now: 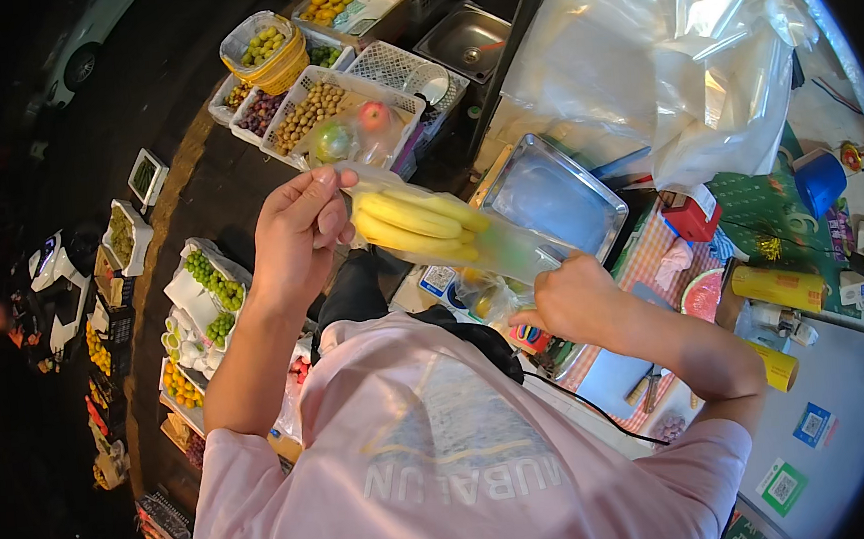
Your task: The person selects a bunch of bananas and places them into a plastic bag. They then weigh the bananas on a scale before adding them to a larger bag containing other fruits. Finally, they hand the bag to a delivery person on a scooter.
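Note:
A bunch of yellow bananas (418,225) lies inside a thin clear plastic bag (513,245), stretched between my two hands. My left hand (311,210) pinches the bag's left end between thumb and fingers, beside the banana tips. Closed in a fist, my right hand (573,297) grips the bag's right end. Below the bag, partly hidden, another clear bag of fruit (486,296) rests at the edge of the work counter. A stainless steel tray (555,197) sits just beyond my right hand.
Fruit crates (316,116) and a yellow basket (271,59) stand ahead, near a metal sink (465,42). Clear plastic bags (658,66) hang at upper right. On the counter are a cut watermelon piece (702,296), a cutting board (614,381) and knives (651,389). Green grapes (215,285) lie at left.

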Demonstrator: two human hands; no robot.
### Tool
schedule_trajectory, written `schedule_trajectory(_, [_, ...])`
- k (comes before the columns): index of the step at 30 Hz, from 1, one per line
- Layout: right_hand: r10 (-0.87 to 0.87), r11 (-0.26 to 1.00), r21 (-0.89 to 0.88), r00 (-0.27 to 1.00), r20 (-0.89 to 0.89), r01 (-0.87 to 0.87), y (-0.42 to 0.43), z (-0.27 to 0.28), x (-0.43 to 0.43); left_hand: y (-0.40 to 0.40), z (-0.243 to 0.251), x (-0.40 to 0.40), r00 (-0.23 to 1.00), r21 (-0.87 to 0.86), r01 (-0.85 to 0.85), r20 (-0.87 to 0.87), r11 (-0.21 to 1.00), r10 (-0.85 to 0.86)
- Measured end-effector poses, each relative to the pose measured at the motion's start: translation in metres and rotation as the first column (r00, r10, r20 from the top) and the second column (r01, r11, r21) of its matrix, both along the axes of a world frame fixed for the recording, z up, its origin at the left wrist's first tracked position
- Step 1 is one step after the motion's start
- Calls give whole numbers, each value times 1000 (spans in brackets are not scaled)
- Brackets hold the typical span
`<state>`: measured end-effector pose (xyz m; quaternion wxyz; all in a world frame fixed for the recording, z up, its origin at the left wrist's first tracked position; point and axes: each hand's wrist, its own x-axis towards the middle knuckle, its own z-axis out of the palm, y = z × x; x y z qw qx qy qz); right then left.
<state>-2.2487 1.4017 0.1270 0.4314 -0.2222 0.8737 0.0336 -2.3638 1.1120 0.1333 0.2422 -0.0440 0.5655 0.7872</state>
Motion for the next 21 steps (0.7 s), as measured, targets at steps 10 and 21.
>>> schedule_trajectory(10, [-598,56,-995,796,-98,-81,-122,-31,-102,-47,-40,-15,901,-442,207,-262,873,-346])
schedule_trajectory(21, [-638,186,-958,768,50,217,-147,-148,-157,-59,-93,-67,819,-423,347,-299,837,-490])
